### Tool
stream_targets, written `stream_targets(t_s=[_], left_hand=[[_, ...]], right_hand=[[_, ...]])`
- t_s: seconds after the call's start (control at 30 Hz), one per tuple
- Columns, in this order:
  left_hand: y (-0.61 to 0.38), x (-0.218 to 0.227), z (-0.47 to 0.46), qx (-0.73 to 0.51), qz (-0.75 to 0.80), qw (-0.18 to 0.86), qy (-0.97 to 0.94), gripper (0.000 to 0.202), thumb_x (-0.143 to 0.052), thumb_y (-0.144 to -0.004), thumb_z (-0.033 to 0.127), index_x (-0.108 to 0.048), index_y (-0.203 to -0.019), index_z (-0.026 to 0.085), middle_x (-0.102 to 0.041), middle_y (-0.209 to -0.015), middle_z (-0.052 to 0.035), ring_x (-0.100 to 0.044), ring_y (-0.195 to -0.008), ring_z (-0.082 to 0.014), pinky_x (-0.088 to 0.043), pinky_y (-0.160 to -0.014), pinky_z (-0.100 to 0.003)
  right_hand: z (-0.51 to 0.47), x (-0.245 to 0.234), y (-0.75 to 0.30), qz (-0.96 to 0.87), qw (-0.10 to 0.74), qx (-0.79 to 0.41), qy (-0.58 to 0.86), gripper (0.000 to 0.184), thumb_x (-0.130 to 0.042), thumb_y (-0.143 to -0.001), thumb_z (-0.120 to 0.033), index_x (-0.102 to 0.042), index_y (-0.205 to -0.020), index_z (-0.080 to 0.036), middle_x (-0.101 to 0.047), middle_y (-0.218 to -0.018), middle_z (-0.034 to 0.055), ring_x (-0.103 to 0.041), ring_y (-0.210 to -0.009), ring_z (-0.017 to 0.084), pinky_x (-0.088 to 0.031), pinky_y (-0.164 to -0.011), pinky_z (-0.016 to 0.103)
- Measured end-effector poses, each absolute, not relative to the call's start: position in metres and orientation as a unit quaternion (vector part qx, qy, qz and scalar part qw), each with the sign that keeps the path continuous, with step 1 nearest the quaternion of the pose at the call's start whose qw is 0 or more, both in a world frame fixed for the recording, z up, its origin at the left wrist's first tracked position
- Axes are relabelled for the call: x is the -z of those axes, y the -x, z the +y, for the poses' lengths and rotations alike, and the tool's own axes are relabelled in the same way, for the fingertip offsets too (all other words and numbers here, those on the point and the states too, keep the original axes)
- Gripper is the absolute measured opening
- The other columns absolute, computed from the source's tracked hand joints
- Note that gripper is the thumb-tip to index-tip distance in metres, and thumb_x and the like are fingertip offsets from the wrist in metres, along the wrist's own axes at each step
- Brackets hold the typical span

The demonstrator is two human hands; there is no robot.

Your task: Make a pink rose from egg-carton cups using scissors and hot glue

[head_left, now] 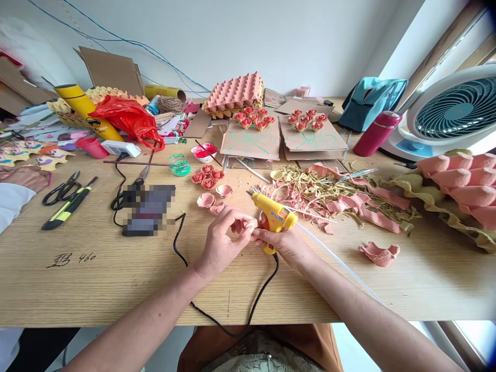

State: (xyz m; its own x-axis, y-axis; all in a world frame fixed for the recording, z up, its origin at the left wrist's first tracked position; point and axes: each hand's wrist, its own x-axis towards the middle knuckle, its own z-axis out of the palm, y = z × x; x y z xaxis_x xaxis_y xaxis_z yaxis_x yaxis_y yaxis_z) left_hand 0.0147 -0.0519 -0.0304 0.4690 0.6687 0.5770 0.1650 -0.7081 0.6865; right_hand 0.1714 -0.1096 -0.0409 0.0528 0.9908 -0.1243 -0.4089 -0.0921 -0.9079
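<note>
My right hand (284,244) is wrapped round the handle of a yellow hot glue gun (277,214), whose nozzle points up and to the left. A clear glue stick (337,261) runs out of its back end toward the lower right. My left hand (228,237) is closed in a pinch beside the gun, its fingertips meeting those of my right hand. Whatever lies in that pinch is too hidden to name. Just beyond my left hand are pale pink cardboard cups (205,200) and several red-painted paper flowers (208,176).
Pink and tan cardboard scraps (310,196) cover the right middle. Egg trays (461,186) stack at far right near a fan (457,108). Cardboard panels (251,147) bear red flowers. Scissors (64,188) and a cutter (70,206) lie left, near another person's hand (29,176). The gun's cord (267,289) loops over the front edge.
</note>
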Motion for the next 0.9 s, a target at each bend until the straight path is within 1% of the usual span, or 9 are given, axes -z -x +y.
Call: stream_targets(t_s=[0.13,0.27,0.4,0.57,0.73,0.9], left_hand=[[-0.013,0.031,-0.050,-0.440,0.274,0.280,-0.808,0.006,-0.062,-0.090,0.014,-0.061,-0.088,0.020,-0.064,-0.083,-0.0014,-0.053,-0.072,-0.0130,-0.046,-0.068,-0.027],[-0.009,0.030,-0.045,-0.436,0.305,0.273,-0.802,0.003,-0.064,-0.090,0.018,-0.062,-0.089,0.020,-0.065,-0.083,-0.0012,-0.052,-0.070,-0.0130,-0.046,-0.069,-0.028],[-0.006,0.031,-0.040,-0.436,0.330,0.266,-0.794,0.003,-0.065,-0.090,0.021,-0.063,-0.088,0.021,-0.065,-0.079,-0.0003,-0.049,-0.067,-0.0130,-0.044,-0.068,-0.028],[-0.003,0.032,-0.034,-0.430,0.348,0.261,-0.791,0.003,-0.065,-0.089,0.020,-0.064,-0.086,0.021,-0.066,-0.077,0.0015,-0.049,-0.065,-0.0118,-0.043,-0.066,-0.026],[-0.002,0.031,-0.030,-0.420,0.350,0.231,-0.805,0.003,-0.066,-0.087,0.019,-0.065,-0.085,0.021,-0.064,-0.077,0.0020,-0.049,-0.064,-0.0118,-0.043,-0.068,-0.026],[0.000,0.032,-0.027,-0.393,0.336,0.201,-0.832,0.005,-0.064,-0.088,0.017,-0.064,-0.085,0.021,-0.064,-0.081,0.0004,-0.050,-0.068,-0.0133,-0.044,-0.071,-0.027]], right_hand=[[-0.110,0.038,-0.175,-0.332,0.594,-0.600,0.420,0.040,-0.091,-0.063,-0.035,-0.055,-0.077,-0.023,-0.065,-0.071,-0.0052,-0.064,-0.059,0.012,-0.054,-0.058,0.027],[-0.112,0.028,-0.187,-0.329,0.637,-0.566,0.408,0.037,-0.089,-0.067,-0.033,-0.056,-0.079,-0.024,-0.063,-0.071,-0.0054,-0.062,-0.059,0.011,-0.051,-0.057,0.025],[-0.114,0.018,-0.204,-0.307,0.692,-0.520,0.396,0.035,-0.088,-0.069,-0.032,-0.056,-0.081,-0.025,-0.062,-0.072,-0.0052,-0.062,-0.062,0.012,-0.051,-0.057,0.026],[-0.117,0.009,-0.222,-0.290,0.742,-0.443,0.410,0.038,-0.088,-0.069,-0.032,-0.054,-0.084,-0.026,-0.064,-0.076,-0.0047,-0.063,-0.062,0.012,-0.051,-0.057,0.026],[-0.116,0.010,-0.230,-0.311,0.755,-0.395,0.421,0.034,-0.085,-0.073,-0.033,-0.054,-0.085,-0.027,-0.064,-0.076,-0.0046,-0.065,-0.063,0.013,-0.052,-0.057,0.027],[-0.114,0.011,-0.231,-0.308,0.752,-0.381,0.441,0.035,-0.086,-0.072,-0.034,-0.055,-0.086,-0.026,-0.063,-0.075,-0.0052,-0.065,-0.061,0.013,-0.053,-0.058,0.029]])
